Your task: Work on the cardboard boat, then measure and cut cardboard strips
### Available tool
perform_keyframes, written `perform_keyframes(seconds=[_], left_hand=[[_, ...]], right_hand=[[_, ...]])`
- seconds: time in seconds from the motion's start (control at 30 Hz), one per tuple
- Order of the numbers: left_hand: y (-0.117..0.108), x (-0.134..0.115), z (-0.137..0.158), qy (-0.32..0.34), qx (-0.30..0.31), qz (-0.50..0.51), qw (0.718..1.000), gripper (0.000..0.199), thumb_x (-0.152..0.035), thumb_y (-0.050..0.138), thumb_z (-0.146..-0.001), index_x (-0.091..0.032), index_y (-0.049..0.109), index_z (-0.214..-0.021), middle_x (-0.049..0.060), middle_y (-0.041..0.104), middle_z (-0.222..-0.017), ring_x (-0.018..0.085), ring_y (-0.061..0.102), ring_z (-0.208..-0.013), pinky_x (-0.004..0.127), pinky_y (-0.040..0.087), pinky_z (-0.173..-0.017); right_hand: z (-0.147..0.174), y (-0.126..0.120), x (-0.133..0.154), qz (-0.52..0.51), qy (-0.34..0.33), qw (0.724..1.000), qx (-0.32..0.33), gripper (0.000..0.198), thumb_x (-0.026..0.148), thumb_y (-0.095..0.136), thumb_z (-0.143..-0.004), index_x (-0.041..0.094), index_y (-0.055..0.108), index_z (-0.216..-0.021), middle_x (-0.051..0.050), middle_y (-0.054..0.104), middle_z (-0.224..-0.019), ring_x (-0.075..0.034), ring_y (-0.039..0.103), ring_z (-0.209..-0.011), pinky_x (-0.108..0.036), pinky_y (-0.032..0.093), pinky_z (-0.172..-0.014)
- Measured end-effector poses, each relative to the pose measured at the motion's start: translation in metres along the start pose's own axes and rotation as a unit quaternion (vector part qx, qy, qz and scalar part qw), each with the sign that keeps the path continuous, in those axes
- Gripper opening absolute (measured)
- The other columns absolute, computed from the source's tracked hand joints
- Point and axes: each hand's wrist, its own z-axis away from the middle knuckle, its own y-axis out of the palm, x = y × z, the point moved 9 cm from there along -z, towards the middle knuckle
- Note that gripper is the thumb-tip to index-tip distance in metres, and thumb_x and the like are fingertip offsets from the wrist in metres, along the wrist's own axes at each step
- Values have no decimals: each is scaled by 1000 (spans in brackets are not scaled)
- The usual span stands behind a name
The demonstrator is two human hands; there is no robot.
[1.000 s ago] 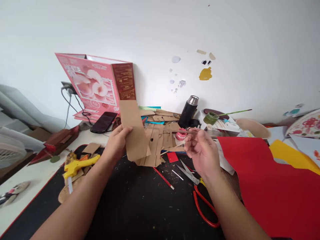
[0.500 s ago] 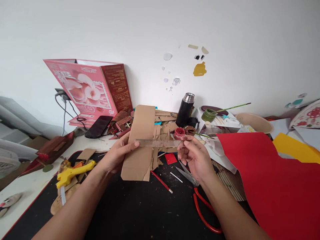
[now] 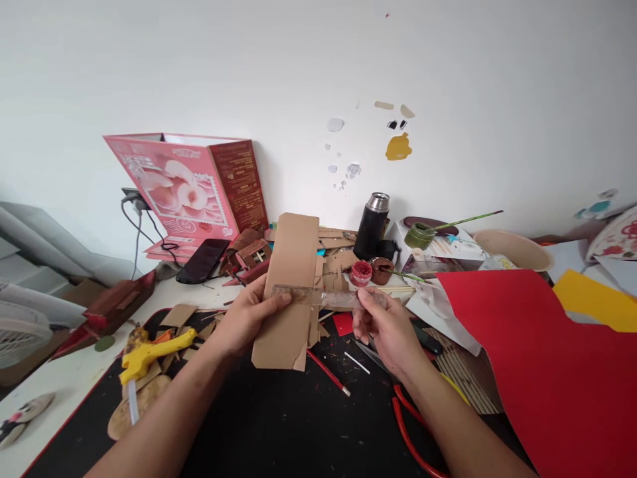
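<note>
My left hand [image 3: 251, 315] grips a long strip of brown cardboard [image 3: 283, 342], its thumb pressing a clear ruler [image 3: 333, 300] across the front of it. The ruler's other end is pinched in my right hand [image 3: 387, 328], to the right of the strip. Both are held up over the black mat [image 3: 279, 425]. A red pencil [image 3: 328, 373] lies below the ruler. Red-handled scissors [image 3: 411, 438] rest partly hidden under my right forearm.
On the left lies a yellow glue gun [image 3: 154, 352]. Behind are a phone [image 3: 203, 261], a pink box [image 3: 174, 189], cardboard scraps, open paint jars [image 3: 361, 273] and a black flask [image 3: 372, 229]. Red sheet [image 3: 537, 358] covers the right side.
The ruler has slid slightly left across the cardboard, and my left thumb now sits farther in on it. The whole view has shifted a little, so things appear lower and farther right.
</note>
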Motion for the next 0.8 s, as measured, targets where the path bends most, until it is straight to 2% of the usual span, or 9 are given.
perform_keyframes(seconds=[0.13,0.27,0.47,0.8], left_hand=[[3,8,0,2,-4,13,1000,50,-46,92,-75,-21,74,-114,10,83,-106,30,79,-85,37,62,-73],[12,12,3,2,28,-3,1000,55,-44,92,-78,-23,74,-125,11,82,-117,30,79,-89,40,63,-80],[11,14,3,-4,14,-10,1000,49,-47,90,-79,-24,76,-121,9,83,-108,29,78,-87,38,62,-77],[11,16,4,-7,-6,-2,1000,46,-48,91,-77,-25,79,-115,7,84,-106,27,78,-84,38,63,-77]], right_hand=[[-1,-5,-2,8,-7,1000,-18,58,66,93,-70,21,61,-86,6,57,-48,-12,52,-38,-19,32,-36],[-3,-7,-1,1,-11,1000,-25,58,66,94,-68,21,61,-84,6,56,-47,-12,50,-37,-20,31,-36],[-3,-5,-2,-9,-8,1000,-21,56,63,94,-70,21,59,-80,6,55,-48,-11,48,-38,-20,31,-37],[-4,-5,-3,-11,-5,1000,-8,56,63,93,-72,21,57,-77,6,55,-49,-10,48,-39,-19,31,-37]])
